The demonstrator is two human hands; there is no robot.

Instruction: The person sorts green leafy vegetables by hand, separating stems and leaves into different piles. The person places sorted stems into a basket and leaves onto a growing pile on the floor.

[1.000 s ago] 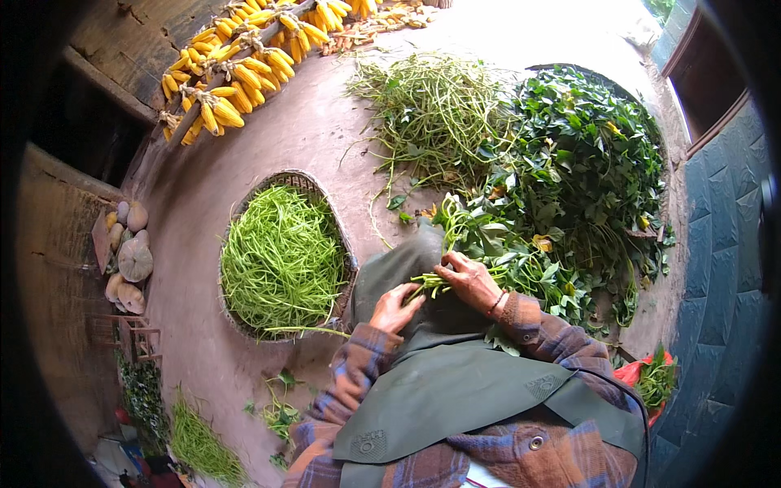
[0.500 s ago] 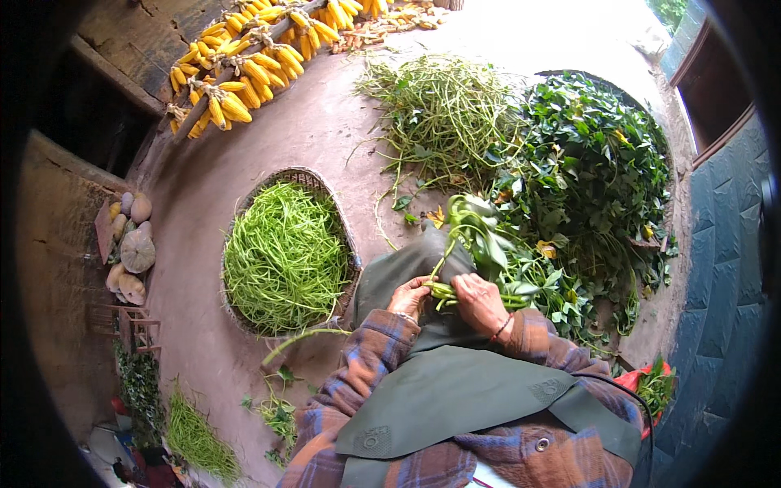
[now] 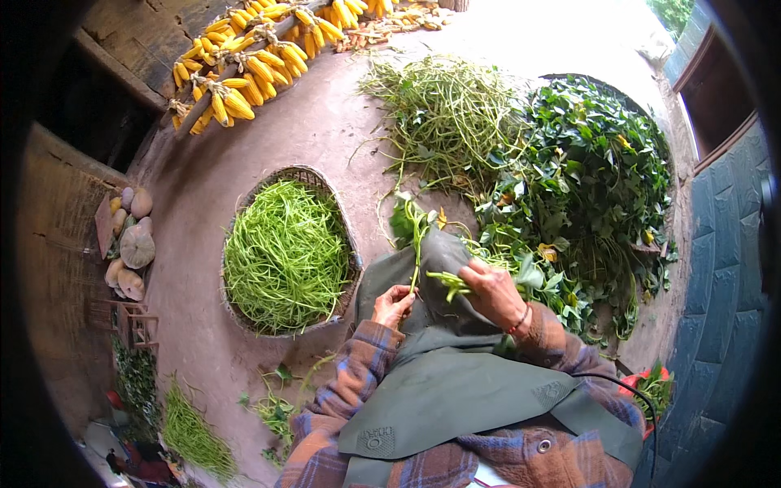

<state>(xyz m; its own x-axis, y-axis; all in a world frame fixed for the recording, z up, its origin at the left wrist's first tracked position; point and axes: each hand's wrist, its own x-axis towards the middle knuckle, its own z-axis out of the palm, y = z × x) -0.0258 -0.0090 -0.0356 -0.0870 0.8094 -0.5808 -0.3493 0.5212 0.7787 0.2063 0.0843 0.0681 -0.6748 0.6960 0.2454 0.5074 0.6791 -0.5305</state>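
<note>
Above my lap, my left hand [image 3: 394, 307] pinches the lower end of a leafy green vine [image 3: 417, 236], whose stem stands up with leaves drooping at its top. Just to the right, my right hand [image 3: 496, 294] is closed around a small bunch of green stems [image 3: 449, 283]. The cut or broken ends of that bunch point left, and pale leaves stick out on its other side. A dark green apron [image 3: 455, 366] lies over my knees beneath both hands. Left of my knees stands a wicker basket [image 3: 355, 256] heaped with bare green stems [image 3: 285, 256].
A big pile of leafy vines [image 3: 598, 163] lies to the right, beside a heap of stripped stalks [image 3: 447, 114]. Corn cobs [image 3: 252, 77] hang from a pole at upper left. Pumpkins [image 3: 137, 246] sit by the left wall. More stems [image 3: 195, 435] lie at lower left.
My hands have moved apart, the right one rising slightly. A leafy vine now stands up from my left hand. The long stem beside the basket has dropped lower.
</note>
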